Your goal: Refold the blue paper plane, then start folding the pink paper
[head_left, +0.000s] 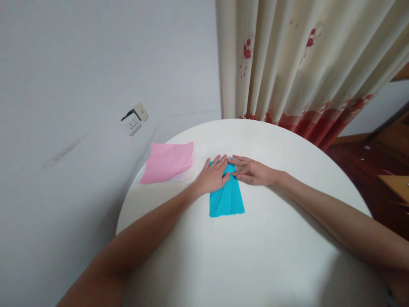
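A creased sheet of blue paper (226, 200) lies on the white round table (255, 247), its near end wider than its far end. Flat on the paper's upper left part rests my left hand (213, 177), fingers spread and pointing away from me. From the right, my right hand (254, 170) reaches to the paper's far right edge, its fingertips touching there. The fingers of that hand are stretched out and slightly apart. Both hands cover much of the far end, so the fold there is partly hidden.
Pink paper (169, 161) lies at the table's far left, over a white sheet. Behind it a wall socket (131, 123) sits on the white wall. A cream curtain with red flowers (277, 64) hangs beyond the table's far edge. A wooden piece (394, 187) stands at the right.
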A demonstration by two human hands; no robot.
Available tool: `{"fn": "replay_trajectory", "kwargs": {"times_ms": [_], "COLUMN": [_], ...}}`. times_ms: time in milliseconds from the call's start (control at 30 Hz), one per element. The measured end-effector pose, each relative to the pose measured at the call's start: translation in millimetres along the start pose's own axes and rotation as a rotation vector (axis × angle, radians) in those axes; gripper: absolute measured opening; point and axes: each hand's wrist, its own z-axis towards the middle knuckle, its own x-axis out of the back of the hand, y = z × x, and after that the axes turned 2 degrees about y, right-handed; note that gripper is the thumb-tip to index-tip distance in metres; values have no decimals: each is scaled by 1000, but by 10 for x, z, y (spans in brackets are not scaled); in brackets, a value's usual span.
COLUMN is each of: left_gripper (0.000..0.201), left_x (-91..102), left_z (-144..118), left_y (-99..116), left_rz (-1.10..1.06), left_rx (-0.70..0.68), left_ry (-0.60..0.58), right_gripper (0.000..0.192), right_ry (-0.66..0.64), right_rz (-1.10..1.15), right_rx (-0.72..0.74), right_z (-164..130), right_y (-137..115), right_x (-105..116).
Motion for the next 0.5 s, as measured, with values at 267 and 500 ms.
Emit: {"fn": "replay_trajectory", "kwargs": {"times_ms": [267,500], "left_gripper": [63,62], "left_x": [6,-5], "left_z": [11,9], "left_y": [-18,-10], "left_rz": [-26,-37], "left_rx": [23,22], "left_ry": [-7,9], "right_gripper": [74,112], "right_ry": [21,-98], "right_rz": [-17,-8], "right_rx": [-126,-184], "right_z": [21,-3], "right_y": [59,-122], "right_x": [-155,-73]}}
